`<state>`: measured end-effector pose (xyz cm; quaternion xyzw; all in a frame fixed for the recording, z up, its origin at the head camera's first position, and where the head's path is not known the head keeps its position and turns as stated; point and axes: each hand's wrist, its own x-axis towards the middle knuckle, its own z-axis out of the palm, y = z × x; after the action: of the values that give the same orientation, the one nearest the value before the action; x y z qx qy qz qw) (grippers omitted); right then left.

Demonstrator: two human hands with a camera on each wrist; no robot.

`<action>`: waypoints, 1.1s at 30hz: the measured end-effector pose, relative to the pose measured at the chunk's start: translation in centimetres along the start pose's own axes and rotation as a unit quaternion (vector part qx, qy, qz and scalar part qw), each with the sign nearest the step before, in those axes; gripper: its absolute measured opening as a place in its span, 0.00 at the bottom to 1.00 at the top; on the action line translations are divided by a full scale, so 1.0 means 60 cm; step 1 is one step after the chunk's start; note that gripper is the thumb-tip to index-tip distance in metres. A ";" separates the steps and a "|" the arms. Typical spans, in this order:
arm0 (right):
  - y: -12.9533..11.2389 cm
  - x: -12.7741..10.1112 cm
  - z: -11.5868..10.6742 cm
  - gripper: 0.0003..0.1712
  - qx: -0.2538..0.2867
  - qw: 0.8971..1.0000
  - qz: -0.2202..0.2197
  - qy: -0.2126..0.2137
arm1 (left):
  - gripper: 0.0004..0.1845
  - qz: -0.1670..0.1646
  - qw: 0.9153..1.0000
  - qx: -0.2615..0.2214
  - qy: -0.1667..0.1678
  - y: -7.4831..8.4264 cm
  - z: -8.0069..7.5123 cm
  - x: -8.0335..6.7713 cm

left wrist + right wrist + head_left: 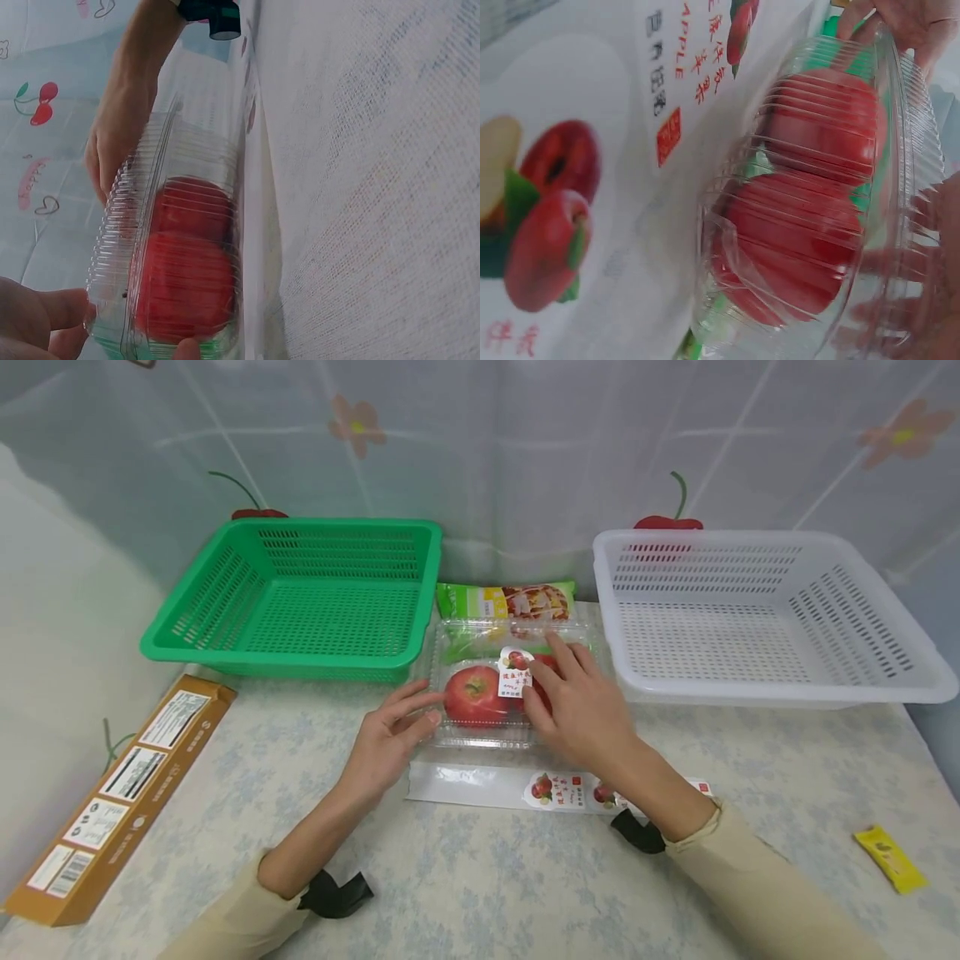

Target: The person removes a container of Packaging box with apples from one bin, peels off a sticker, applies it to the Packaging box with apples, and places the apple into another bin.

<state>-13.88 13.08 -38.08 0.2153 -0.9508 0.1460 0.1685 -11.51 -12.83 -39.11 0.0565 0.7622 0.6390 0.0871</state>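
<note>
A clear plastic clamshell box [498, 689] lay on the table [465, 877] between the two hands, at the middle of the head view. The left hand [390, 739] sat at the box's 9 o'clock side, its fingers nearly straight and its fingertips touching the left wall; the left wrist view showed a thumb and fingertips against the box's ribbed rim. The right hand [581, 710] lay flat over the box's 3 o'clock half, fingers spread and straight, pressing on the lid beside a small white label [515, 675] stuck there. Inside the box were two red apples [475, 695], side by side, one partly hidden under the right hand. At 6 o'clock from the box lay one strip of backing paper [480, 785] with apple stickers. At 12 o'clock lay one green snack packet [506, 600]. There were two baskets: one green basket [300, 597] at 10 o'clock and one white basket [757, 614] at 2 o'clock. One long brown carton [120, 793] lay at 8 o'clock, and one small yellow packet [888, 858] at 4 o'clock, well apart from the hands.
</note>
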 end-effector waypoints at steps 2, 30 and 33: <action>0.000 0.001 -0.003 0.26 -0.020 0.999 0.001 -0.032 | 0.17 0.002 1.000 0.001 0.001 0.000 0.001 0.000; 0.014 0.017 -0.014 0.31 0.005 0.994 -0.008 -0.110 | 0.17 0.025 0.999 0.021 -0.010 -0.011 0.002 -0.002; 0.016 0.013 -0.005 0.22 0.047 0.998 -0.021 -0.035 | 0.18 0.036 0.998 0.039 -0.015 -0.013 0.001 -0.001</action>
<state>-14.90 13.74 -37.73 0.2481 -0.9433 0.1794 0.1283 -11.41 -12.94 -39.91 0.0966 0.7827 0.6105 0.0732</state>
